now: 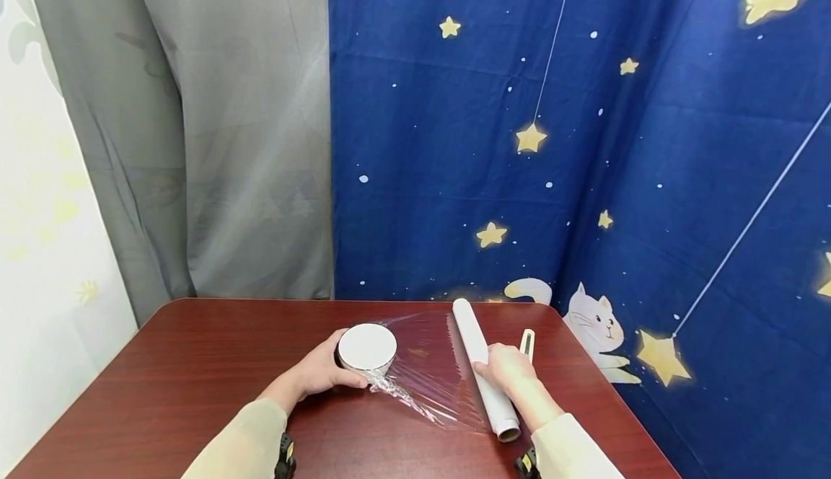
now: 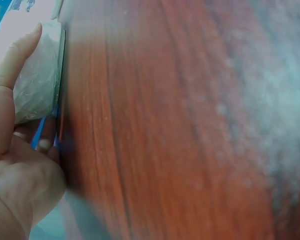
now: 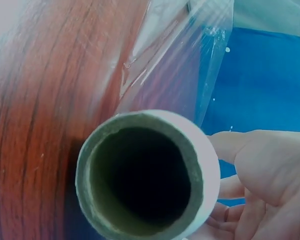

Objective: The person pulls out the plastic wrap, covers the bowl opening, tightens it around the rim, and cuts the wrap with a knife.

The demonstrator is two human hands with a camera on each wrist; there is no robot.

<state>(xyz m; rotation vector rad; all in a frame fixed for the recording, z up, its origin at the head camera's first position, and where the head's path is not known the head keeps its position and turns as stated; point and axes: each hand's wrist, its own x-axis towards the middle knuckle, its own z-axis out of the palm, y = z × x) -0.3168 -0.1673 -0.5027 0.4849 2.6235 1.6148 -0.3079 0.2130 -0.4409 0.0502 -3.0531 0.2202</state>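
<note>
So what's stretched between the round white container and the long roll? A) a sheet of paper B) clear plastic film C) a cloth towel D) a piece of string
B: shiny see-through film runs from the roll across the table to the container.

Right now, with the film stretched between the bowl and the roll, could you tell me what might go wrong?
The film is already bunched near the bowl held by the left hand, so it may cling to itself or tear. The roll under the right hand could slip. The small cutter lies near that hand.
</note>
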